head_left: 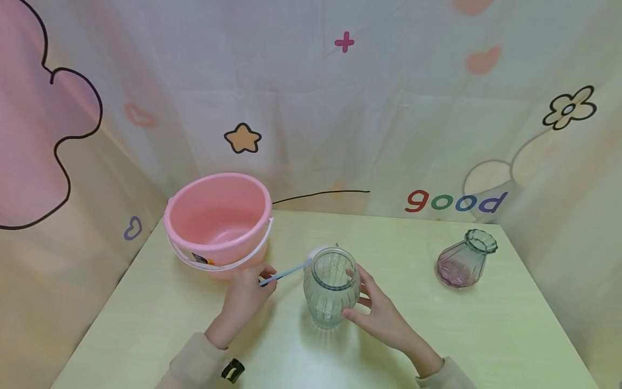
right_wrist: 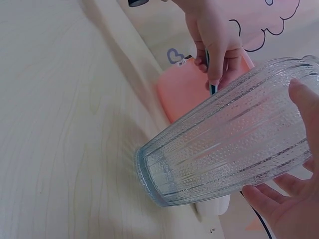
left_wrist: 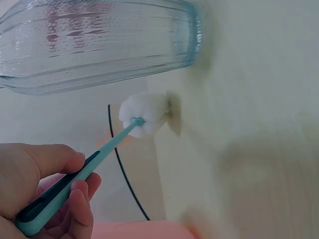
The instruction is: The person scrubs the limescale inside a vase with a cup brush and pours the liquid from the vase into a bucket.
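At mid table (head_left: 500,335), my R hand (head_left: 381,317) grips the glass jar (head_left: 326,308), thumb & fingers round its side; L hand (head_left: 245,294) pinches the brush (head_left: 289,270), its white head (left_wrist: 144,112) just beyond the jar. Risk, imo: light R grip + brush knock = jar slips/tips, poss. cracks. Can't tell if base touches wood.

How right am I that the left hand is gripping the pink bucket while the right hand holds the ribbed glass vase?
Not quite: the left hand grips a white-headed brush, not the pink bucket, as the left wrist view shows. The right hand does hold the ribbed glass vase.
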Available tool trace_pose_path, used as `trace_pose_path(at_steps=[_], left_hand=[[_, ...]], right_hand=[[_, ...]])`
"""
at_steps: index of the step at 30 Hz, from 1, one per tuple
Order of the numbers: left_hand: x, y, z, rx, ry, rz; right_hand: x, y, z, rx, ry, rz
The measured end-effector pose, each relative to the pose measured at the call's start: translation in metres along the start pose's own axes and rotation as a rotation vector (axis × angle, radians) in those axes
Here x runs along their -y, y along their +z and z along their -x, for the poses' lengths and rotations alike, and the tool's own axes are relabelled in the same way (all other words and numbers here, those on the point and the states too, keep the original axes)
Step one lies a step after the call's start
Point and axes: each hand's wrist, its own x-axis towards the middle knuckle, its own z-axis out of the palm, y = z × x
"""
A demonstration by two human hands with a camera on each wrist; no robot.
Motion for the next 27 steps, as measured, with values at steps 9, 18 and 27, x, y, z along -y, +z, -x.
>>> trace_pose_path(at_steps=[9, 18, 27], left_hand=[[-0.008, -0.010, -0.010, -0.112, 0.022, 0.093], [-0.015, -0.019, -0.020, -0.277, 0.049, 0.238], [-0.022, -0.023, -0.028, -0.333, 0.055, 0.311]], right_hand=[[0.000, 0.000, 0.000, 0.001, 0.001, 0.005], [-0.023, 0.003, -0.003, -0.013, 0.001, 0.023], [-0.039, 0.005, -0.004, -0.030, -0.035, -0.011]])
